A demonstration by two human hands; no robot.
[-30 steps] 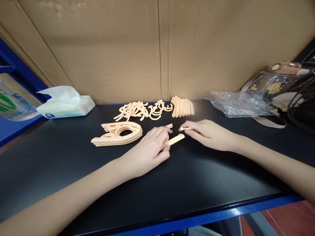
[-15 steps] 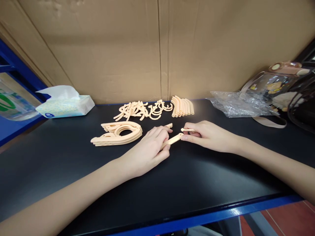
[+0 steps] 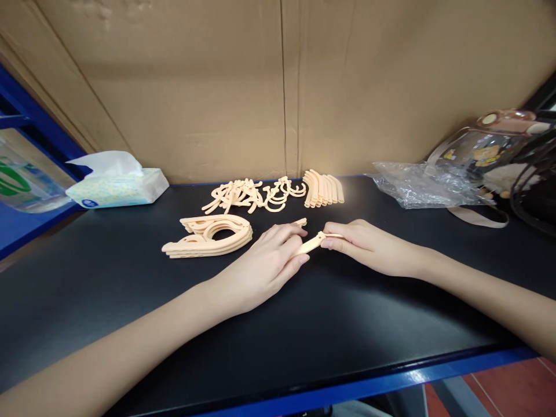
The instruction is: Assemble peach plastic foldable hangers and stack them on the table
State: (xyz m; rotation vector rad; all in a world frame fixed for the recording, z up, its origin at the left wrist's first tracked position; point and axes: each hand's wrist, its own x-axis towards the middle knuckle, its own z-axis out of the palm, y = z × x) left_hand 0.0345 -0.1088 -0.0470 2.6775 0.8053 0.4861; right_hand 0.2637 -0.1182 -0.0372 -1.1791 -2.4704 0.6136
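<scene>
My left hand (image 3: 278,255) is closed around a cream plastic folding hanger (image 3: 309,245), pressed near the black tabletop; much of it lies hidden under my palm. One end of the hanger sticks out between my hands, another tip shows past my fingers. In my right hand (image 3: 360,243), thumb and fingers pinch a thin cream hanger hook (image 3: 333,235). The hook's end touches the hanger's tip. Left of my left hand lies a stack of folded hangers (image 3: 204,248).
Loose cream hooks (image 3: 243,194) lie in a heap at the back, beside a row of curved cream pieces (image 3: 324,188). A tissue pack (image 3: 121,186) stands at back left. Clear plastic wrapping (image 3: 417,188) and a transparent bottle (image 3: 473,152) are at right, before a cardboard wall (image 3: 195,87).
My right hand has brought the hook against the hanger's tip, where a small gap showed before. The left hand keeps its hold almost unmoved.
</scene>
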